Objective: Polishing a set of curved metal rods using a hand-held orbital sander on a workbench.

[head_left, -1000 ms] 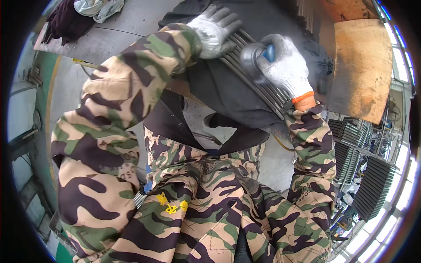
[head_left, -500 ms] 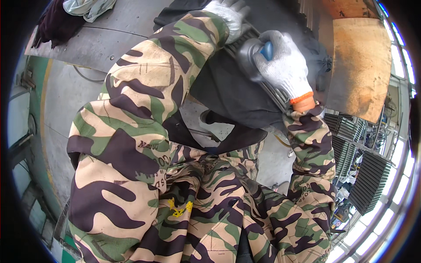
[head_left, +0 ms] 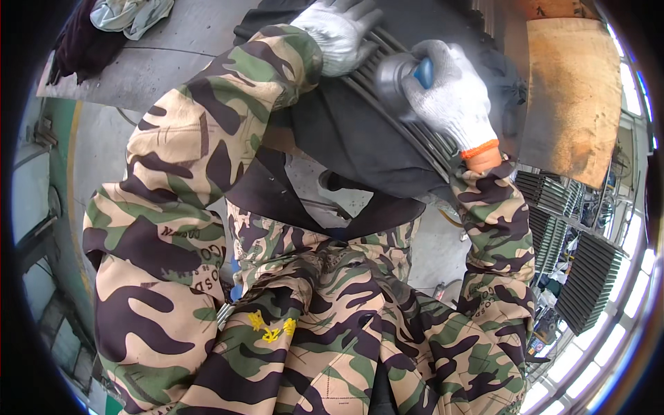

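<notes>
The ribbed metal part (head_left: 415, 131), dark grey with long parallel fins, is seen at the top of the view, lying slantwise over a dark cloth (head_left: 346, 138) that is draped across the lap. The left hand (head_left: 339, 31), in a white knitted glove, is laid flat on the upper end of the fins; its fingers (head_left: 363, 14) are spread and pressed down on the ribs, not closed round anything. The right hand (head_left: 453, 97), gloved the same way with an orange cuff, is wrapped round a small grey power tool (head_left: 398, 76) with a blue patch on its body; the fingers are closed firmly on it. The tool's round head is held against the fins, just beside the left hand. Whether the head is turning cannot be told. Both arms are covered by camouflage sleeves (head_left: 207, 159), and camouflage trousers (head_left: 332, 332) fill the lower half of the view. A rusty brown board (head_left: 574, 90) is seen to the right of the part, and more finned pieces (head_left: 588, 277) are stacked below it at the right edge. A bundle of pale rags (head_left: 131, 14) is left on the grey surface (head_left: 180, 55) at the upper left.
</notes>
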`<state>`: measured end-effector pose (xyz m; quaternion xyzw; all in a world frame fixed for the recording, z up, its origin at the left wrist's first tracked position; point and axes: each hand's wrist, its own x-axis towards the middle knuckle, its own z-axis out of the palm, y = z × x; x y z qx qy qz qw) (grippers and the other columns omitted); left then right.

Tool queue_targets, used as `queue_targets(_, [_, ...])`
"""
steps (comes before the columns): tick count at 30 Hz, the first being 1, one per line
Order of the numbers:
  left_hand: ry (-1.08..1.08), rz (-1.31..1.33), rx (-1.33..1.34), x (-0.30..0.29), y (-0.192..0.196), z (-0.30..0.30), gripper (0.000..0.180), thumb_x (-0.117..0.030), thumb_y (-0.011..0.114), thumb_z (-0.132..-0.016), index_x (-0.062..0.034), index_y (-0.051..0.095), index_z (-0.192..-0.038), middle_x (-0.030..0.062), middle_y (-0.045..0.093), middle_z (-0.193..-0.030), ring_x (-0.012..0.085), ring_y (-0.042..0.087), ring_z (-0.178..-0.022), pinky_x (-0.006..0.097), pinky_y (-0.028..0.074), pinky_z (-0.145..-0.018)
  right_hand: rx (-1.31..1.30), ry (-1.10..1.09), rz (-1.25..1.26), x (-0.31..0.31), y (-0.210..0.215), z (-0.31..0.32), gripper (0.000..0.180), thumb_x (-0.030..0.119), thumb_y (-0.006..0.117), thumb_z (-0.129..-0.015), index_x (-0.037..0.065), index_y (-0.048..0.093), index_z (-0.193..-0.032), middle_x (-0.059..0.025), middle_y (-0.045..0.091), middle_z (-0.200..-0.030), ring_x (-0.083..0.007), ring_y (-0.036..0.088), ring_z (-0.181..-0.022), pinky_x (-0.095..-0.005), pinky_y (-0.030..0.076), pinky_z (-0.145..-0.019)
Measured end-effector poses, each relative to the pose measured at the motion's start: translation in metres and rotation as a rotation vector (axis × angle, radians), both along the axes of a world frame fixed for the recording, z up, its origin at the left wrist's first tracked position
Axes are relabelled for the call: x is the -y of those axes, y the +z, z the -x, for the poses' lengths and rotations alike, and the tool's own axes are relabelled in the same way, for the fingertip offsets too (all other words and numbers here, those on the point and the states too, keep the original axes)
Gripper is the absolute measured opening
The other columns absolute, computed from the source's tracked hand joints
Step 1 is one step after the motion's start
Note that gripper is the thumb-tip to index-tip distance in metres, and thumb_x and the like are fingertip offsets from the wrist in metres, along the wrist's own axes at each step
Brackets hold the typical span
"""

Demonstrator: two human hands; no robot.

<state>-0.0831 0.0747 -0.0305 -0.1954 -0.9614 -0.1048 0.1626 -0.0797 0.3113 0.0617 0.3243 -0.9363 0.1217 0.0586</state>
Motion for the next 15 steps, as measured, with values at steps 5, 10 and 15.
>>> queue_targets(5, [0.065, -0.003, -0.070, -0.013, -0.002, 0.020, 0.064, -0.041, 0.058, -0.100, 0.0043, 0.061, -0.144, 0.0247, 0.059, -0.148, 0.0463, 0.049, -0.144, 0.059, 0.031, -0.125, -0.049, 0.080, 0.072, 0.002, 0.001, -0.008, 0.031, 0.033, 0.075, -0.089, 0.014, 0.071, -0.113, -0.0159, 0.069, -0.102, -0.0392, 0.072, -0.095, -0.0489, 0.059, -0.084])
queue_targets(10, [0.074, -0.001, -0.022, -0.008, -0.012, -0.004, 0.066, -0.039, 0.056, -0.102, 0.0042, 0.055, -0.152, 0.0257, 0.054, -0.158, 0.0485, 0.043, -0.151, 0.060, 0.026, -0.129, 0.015, 0.001, -0.015, 0.001, 0.001, -0.003, 0.033, 0.033, 0.077, -0.088, 0.017, 0.072, -0.116, -0.0107, 0.072, -0.112, -0.0350, 0.073, -0.101, -0.0460, 0.060, -0.090])
queue_targets(15, [0.043, -0.003, -0.047, -0.005, 0.018, -0.008, 0.065, -0.038, 0.057, -0.102, 0.0036, 0.054, -0.153, 0.0259, 0.055, -0.157, 0.0485, 0.043, -0.151, 0.059, 0.025, -0.130, -0.003, -0.056, -0.065, 0.000, 0.027, 0.021, 0.038, 0.039, 0.071, -0.093, 0.014, 0.072, -0.121, -0.0126, 0.073, -0.117, -0.0356, 0.072, -0.107, -0.0454, 0.059, -0.094])
